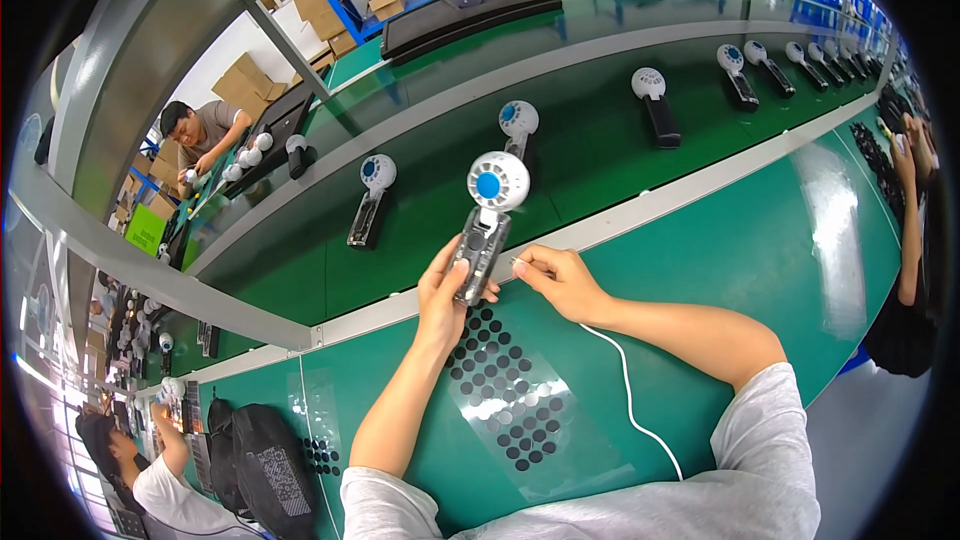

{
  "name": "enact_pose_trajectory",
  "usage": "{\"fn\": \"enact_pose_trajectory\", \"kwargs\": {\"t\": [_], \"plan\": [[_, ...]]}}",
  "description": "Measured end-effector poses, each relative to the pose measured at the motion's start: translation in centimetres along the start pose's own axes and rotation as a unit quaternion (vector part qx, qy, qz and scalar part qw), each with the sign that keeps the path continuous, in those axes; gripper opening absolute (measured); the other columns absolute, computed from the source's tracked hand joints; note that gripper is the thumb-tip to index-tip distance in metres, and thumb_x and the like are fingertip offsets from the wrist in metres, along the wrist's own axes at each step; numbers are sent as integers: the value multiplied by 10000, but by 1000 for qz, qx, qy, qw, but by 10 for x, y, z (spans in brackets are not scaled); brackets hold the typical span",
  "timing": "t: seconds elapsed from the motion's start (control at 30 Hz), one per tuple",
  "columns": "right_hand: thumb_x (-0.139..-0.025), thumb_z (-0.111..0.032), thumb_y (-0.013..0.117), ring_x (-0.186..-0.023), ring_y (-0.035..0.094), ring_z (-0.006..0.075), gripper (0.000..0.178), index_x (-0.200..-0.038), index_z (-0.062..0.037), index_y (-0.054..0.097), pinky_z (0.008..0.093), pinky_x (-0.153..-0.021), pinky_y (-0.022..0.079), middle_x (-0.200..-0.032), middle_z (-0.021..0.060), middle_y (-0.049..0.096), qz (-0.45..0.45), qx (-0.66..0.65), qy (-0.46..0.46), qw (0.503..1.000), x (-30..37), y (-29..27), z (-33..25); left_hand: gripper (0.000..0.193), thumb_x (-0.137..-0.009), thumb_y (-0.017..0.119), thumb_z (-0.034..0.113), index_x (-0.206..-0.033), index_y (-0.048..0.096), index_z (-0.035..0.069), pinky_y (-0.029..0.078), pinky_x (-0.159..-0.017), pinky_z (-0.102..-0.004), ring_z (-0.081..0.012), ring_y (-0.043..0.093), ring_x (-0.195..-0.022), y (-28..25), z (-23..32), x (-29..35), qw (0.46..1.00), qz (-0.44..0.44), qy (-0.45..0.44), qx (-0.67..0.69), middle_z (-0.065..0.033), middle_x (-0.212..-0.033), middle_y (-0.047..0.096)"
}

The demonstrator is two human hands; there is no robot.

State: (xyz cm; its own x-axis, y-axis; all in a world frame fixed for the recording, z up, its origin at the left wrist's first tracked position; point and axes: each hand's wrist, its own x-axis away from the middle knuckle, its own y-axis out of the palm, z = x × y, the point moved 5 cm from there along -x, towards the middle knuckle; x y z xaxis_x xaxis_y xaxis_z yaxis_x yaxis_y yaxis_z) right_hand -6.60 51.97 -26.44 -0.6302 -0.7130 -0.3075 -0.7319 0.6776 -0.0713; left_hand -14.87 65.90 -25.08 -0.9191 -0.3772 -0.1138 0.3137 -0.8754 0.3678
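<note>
A white handheld fan (480,250) with a blue hub is upright, tilted slightly, and the casing of its dark handle is off, so the inner parts show. My left hand (440,292) is wrapped round the lower handle. Just to the right of it, my right hand (563,282) pinches the small end of a white cable (628,380). That end is apart from the fan, and the cable runs down past my right forearm to my shirt. Below my hands, a clear sheet of black round pads (505,380) lies on the green bench (690,290).
Beyond the bench's metal edge, a green conveyor belt (590,190) carries several fans, including one with a closed black handle (657,108). A grey metal frame (150,265) crosses at left. A black bag (265,470) sits lower left. Co-workers are at left and right.
</note>
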Motion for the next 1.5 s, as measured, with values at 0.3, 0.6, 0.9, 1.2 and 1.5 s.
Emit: {"fn": "enact_pose_trajectory", "kwargs": {"t": [0.3, 0.6, 0.9, 1.2, 1.5], "plan": [[-872, -125, 508, -502, 359, 60, 166, -777, -16, 590, 206, -465, 280, -583, -7, 494, -10, -100, 28, 995, -1, 2, 7, 561, -835, 523, 67, -1347, 301, 15, 509, -545, -270, -202, 587, -693, 12, -1, 8, 994, -76, -10, -73, -179, -1050, 559], [-885, -109, 502, -523, 342, 42, 159, -806, -17, 605, 179, -475, 258, -595, -22, 465, -68, -97, 29, 993, -7, 4, 12, 838, -667, 632, -53, -1397, 237, 65, 429, -476, -177, -124, 553, -666, 8, 5, 6, 913, -174, 162, -332, -143, -1199, 519], [-875, -100, 502, -531, 351, 54, 165, -785, -6, 602, 195, -478, 271, -604, -8, 483, -55, -106, 34, 992, -7, 8, 19, 855, -648, 653, -36, -1395, 249, 58, 401, -846, -264, -193, 526, -1015, 5, 4, 9, 959, -125, 5, -253, -129, -1247, 502], [-891, -120, 500, -515, 333, 42, 157, -810, -26, 596, 184, -469, 247, -580, -28, 451, -49, -104, 29, 993, -8, 10, 15, 851, -656, 658, -7, -1397, 244, 56, 399, -892, -276, -207, 521, -1058, 9, 6, 11, 931, -132, 66, -333, -135, -1240, 506], [-845, -120, 512, -503, 366, 84, 183, -722, 0, 577, 229, -468, 303, -571, 6, 489, -4, -60, 40, 997, -21, 20, 30, 685, -668, 654, 31, -1303, 397, 21, 450, -746, -277, -192, 560, -874, 0, 14, -5, 804, -43, 112, -583, -134, -1112, 568]]}}
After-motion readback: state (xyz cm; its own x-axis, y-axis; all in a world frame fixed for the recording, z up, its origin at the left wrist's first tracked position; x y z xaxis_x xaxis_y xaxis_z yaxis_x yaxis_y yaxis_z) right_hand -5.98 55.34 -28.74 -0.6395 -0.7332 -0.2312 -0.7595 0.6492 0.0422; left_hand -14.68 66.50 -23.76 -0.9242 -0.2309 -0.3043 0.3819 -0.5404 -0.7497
